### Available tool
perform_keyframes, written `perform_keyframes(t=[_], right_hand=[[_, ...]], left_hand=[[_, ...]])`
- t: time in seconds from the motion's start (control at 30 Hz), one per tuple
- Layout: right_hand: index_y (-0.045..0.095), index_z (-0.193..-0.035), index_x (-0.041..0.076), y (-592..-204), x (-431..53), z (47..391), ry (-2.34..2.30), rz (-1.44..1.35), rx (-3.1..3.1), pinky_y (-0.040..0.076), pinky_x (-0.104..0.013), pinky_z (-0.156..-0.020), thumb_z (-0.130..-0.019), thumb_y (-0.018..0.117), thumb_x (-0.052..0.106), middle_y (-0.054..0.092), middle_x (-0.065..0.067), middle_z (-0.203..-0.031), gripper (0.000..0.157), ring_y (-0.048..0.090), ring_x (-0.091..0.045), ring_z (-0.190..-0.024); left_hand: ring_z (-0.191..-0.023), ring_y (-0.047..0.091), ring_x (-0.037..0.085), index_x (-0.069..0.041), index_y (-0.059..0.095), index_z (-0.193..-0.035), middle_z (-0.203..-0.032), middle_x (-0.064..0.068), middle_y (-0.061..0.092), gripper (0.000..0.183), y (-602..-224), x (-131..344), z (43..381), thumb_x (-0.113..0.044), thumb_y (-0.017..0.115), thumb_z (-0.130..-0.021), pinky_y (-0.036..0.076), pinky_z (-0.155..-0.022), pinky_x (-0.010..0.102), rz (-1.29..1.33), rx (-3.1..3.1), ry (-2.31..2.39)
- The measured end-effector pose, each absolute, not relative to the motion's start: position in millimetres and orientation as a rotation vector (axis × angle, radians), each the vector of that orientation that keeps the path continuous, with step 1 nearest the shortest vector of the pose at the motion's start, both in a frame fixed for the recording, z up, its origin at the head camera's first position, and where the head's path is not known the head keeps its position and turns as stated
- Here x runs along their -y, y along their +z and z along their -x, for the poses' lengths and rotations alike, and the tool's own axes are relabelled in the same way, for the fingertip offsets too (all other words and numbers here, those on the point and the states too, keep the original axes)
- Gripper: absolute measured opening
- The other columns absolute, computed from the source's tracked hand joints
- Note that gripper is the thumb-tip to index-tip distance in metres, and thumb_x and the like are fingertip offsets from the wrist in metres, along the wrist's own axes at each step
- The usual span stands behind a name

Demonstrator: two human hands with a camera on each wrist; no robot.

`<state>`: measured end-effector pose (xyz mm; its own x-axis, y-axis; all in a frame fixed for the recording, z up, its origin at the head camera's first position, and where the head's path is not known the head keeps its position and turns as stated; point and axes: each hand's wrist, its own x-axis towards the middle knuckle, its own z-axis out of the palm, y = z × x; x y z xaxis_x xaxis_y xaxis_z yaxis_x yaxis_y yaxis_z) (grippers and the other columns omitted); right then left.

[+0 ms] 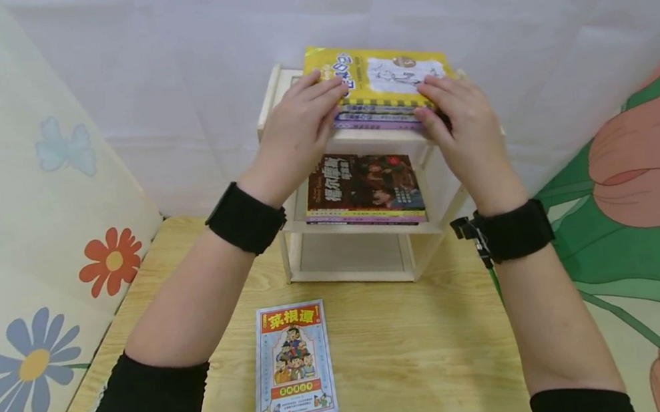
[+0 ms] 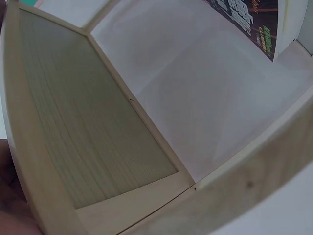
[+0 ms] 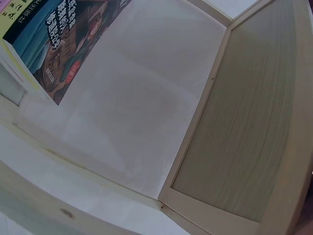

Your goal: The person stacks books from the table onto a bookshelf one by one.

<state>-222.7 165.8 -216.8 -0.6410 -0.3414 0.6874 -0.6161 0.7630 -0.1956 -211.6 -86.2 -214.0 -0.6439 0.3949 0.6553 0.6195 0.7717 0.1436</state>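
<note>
A stack of books lies on the top level of a small white shelf rack (image 1: 363, 233), its uppermost a yellow book (image 1: 375, 60) with a sketch on the cover. Blue and purple spines show below it at the front. My left hand (image 1: 303, 118) rests on the stack's left end, fingers extended over the cover. At the right end, my right hand (image 1: 469, 127) touches the cover with its fingertips, the thumb near the front spines. Dark-covered books (image 1: 364, 185) lie on the middle level. One dark book corner (image 2: 264, 34) also shows in the left wrist view.
A pale blue comic booklet (image 1: 292, 364) lies face up on the wooden tabletop (image 1: 411, 345), in front of the rack. Flower-patterned panels (image 1: 40, 263) stand at both sides, with a white cloth (image 1: 188, 66) behind. Each wrist view shows a wood-grained panel (image 3: 239, 117) with a pale frame.
</note>
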Motion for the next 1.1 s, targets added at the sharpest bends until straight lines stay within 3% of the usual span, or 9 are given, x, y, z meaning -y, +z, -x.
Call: perform_keyframes(t=[0.47, 0.63, 0.73, 0.97, 1.1], right_hand=[[0.052, -0.133, 0.010, -218.8, -161.4, 226.1, 0.530, -0.700, 2.344, 0.011, -0.029, -0.110, -0.096, 0.049, 0.035, 0.042, 0.001, -0.140, 0.045, 0.031, -0.014, -0.131], [0.051, -0.134, 0.008, -221.5, -160.3, 228.1, 0.479, -0.713, 2.322, 0.010, -0.031, -0.110, -0.097, 0.046, 0.035, 0.043, -0.001, -0.140, 0.046, 0.031, -0.015, -0.131], [0.052, -0.133, 0.006, -223.8, -160.6, 229.2, 0.430, -0.719, 2.287, 0.011, -0.032, -0.110, -0.098, 0.045, 0.035, 0.044, -0.004, -0.139, 0.046, 0.031, -0.017, -0.130], [0.049, -0.136, 0.005, -230.7, -162.4, 228.8, 0.367, -0.697, 2.237, 0.011, -0.034, -0.110, -0.099, 0.041, 0.037, 0.043, -0.008, -0.140, 0.049, 0.028, -0.022, -0.132], [0.038, -0.143, 0.006, -235.1, -162.9, 224.6, 0.329, -0.680, 2.231, 0.007, -0.038, -0.110, -0.099, 0.039, 0.040, 0.034, -0.010, -0.145, 0.056, 0.019, -0.023, -0.136]], left_hand=[[-0.134, 0.024, 0.018, -0.008, 0.051, -0.134, -0.138, 0.005, 0.046, 0.038, -219.9, 88.5, 214.5, -0.022, 0.040, -0.101, 0.012, -0.108, 0.024, 0.722, 2.312, -0.449], [-0.135, 0.023, 0.022, -0.007, 0.047, -0.137, -0.141, 0.007, 0.043, 0.042, -228.2, 90.8, 216.7, -0.027, 0.037, -0.101, 0.014, -0.109, 0.031, 0.726, 2.254, -0.337], [-0.137, 0.015, 0.022, -0.008, 0.037, -0.144, -0.147, 0.007, 0.033, 0.049, -231.8, 91.4, 215.5, -0.032, 0.032, -0.102, 0.011, -0.110, 0.035, 0.700, 2.286, -0.247], [-0.137, -0.014, 0.021, -0.008, 0.006, -0.151, -0.155, 0.004, -0.004, 0.063, -237.8, 90.2, 210.6, -0.043, 0.022, -0.101, -0.007, -0.109, 0.040, 0.603, 2.376, -0.036], [-0.137, -0.015, 0.024, -0.006, 0.000, -0.151, -0.154, 0.006, -0.013, 0.068, -244.7, 91.6, 204.7, -0.045, 0.024, -0.101, -0.009, -0.109, 0.041, 0.572, 2.342, 0.017]])
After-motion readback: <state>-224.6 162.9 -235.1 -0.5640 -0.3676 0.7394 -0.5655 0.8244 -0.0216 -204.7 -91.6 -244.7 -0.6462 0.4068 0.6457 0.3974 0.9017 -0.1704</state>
